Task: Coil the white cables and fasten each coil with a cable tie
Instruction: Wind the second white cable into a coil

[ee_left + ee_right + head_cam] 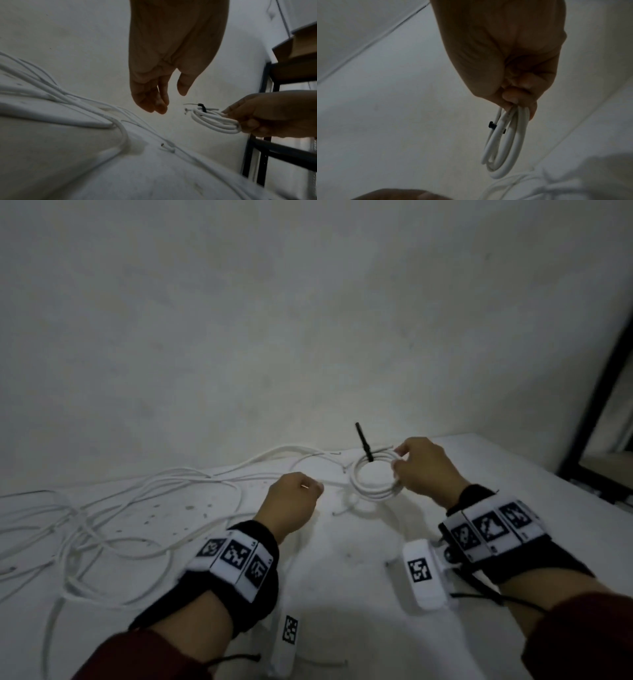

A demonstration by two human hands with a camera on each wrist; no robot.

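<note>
My right hand (403,469) grips the right side of a small coil of white cable (375,495), held just above the white table (346,563). A black cable tie (363,441) wraps the coil's far side, its tail sticking up. In the right wrist view the fingers (517,100) pinch the coil (505,142), which hangs with the tie (492,125) on its left. My left hand (306,491) hovers left of the coil, apart from it. Its fingers (154,104) hang loosely curled and hold nothing, near the coil (214,120) and tie (202,107).
Several loose white cables (102,529) sprawl tangled over the table's left half and trail toward the wall (68,97). A black metal shelf frame (264,148) stands at the table's right edge, with a cardboard box (298,44) on it. A pale wall is directly behind.
</note>
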